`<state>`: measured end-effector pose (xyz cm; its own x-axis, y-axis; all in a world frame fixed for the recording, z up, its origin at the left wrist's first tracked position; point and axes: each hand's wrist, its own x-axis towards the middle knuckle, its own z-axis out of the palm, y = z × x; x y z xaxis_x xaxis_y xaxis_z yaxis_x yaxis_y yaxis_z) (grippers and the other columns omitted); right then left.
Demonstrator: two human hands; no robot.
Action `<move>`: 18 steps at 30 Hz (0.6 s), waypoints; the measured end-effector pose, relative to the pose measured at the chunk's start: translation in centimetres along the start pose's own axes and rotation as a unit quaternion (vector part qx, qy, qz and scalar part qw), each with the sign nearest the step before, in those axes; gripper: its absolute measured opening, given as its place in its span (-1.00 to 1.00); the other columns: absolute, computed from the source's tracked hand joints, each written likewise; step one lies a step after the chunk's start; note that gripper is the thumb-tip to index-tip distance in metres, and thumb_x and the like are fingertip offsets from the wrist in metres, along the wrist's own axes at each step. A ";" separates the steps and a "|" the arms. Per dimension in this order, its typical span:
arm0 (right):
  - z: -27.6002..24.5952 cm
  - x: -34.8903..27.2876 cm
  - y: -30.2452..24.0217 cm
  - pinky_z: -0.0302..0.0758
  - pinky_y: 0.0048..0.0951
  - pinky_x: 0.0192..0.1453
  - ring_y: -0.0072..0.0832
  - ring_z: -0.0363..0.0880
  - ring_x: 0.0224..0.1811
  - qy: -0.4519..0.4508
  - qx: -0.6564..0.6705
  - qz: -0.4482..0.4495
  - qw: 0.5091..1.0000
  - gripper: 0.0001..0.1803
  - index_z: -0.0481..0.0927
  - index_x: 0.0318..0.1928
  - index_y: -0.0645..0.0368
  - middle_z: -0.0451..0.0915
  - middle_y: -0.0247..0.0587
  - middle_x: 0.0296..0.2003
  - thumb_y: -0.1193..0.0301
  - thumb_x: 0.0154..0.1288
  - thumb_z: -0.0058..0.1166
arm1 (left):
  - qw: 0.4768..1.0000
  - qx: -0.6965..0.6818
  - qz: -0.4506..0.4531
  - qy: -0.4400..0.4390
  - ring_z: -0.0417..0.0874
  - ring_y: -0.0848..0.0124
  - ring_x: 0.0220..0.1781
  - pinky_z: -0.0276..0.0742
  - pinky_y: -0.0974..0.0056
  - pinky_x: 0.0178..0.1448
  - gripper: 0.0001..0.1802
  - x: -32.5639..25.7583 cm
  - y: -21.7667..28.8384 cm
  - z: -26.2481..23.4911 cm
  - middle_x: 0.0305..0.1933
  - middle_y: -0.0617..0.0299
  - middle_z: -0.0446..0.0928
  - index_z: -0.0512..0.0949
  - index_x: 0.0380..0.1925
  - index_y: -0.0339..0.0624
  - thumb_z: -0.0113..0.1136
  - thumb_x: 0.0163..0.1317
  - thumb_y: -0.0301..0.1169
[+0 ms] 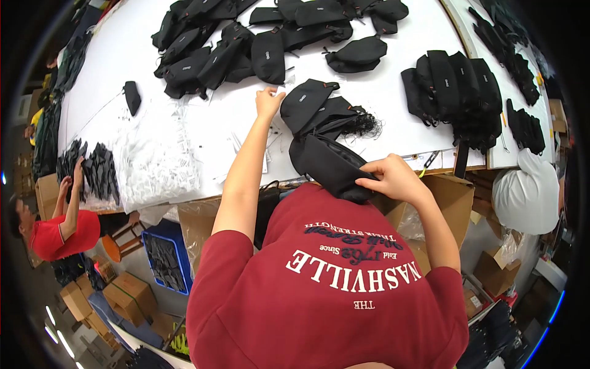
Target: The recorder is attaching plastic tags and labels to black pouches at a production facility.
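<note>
A black pouch (322,161) with its top opening toward me lies at the table's near edge, partly against my shirt. My right hand (390,178) pinches the rim of that pouch between thumb and fingers. Farther forward, my left hand (269,103) is over the white table, its fingers drawn together; whatever they hold, if anything, is too small to make out. Just right of it are more black pouches (310,101), with a tangle of thin black cords (364,125) beside them. Beyond the fingertips lies another black pouch (268,56).
Black pouches (224,52) are heaped at the table's far side, and a stacked row (452,86) stands at right. Clear plastic bags (157,160) lie at left, near a co-worker in red (67,237). Cardboard boxes (448,200) and a blue crate (166,258) sit below.
</note>
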<state>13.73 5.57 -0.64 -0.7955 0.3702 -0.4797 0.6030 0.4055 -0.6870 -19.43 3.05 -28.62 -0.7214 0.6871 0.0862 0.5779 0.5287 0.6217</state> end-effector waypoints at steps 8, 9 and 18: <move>-0.4 -0.8 1.5 0.37 -0.31 -0.54 -0.18 0.46 -0.67 0.190 -0.159 -0.092 0.964 -0.84 0.67 -0.37 0.08 0.46 -0.09 -0.73 0.32 0.01 0.19 | 0.979 -0.199 0.038 0.010 0.51 0.55 -0.47 0.41 0.44 -0.32 -0.78 1.3 6.8 -6.6 -0.52 0.23 0.57 0.56 -0.44 -0.31 0.27 0.09 -0.34; -0.4 -0.3 1.6 0.37 -0.31 -0.54 -0.18 0.46 -0.67 0.193 -0.159 -0.091 0.964 -0.84 0.67 -0.37 0.08 0.46 -0.09 -0.73 0.32 0.01 0.19 | 0.968 -0.247 0.049 0.013 0.52 0.56 -0.43 0.41 0.45 -0.26 -0.81 1.0 8.1 -7.8 -0.48 0.26 0.57 0.55 -0.42 -0.32 0.26 0.09 -0.39; -1.7 3.4 -0.1 0.41 -0.31 -0.52 -0.24 0.51 -0.65 0.170 -0.300 -0.200 0.917 -0.85 0.65 -0.36 0.02 0.50 -0.15 -0.72 0.33 0.01 0.16 | 0.910 -0.276 0.248 -0.183 0.56 0.46 -0.23 0.40 0.41 -0.06 -0.89 -8.4 20.2 -16.6 -0.35 0.23 0.58 0.59 -0.38 -0.26 0.25 0.05 -0.53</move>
<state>11.09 8.19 -1.33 -0.9571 0.2893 0.0131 0.2724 0.9148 -0.2983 -8.03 -0.29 -3.87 -0.1890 0.9469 0.2601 0.4458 -0.1533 0.8819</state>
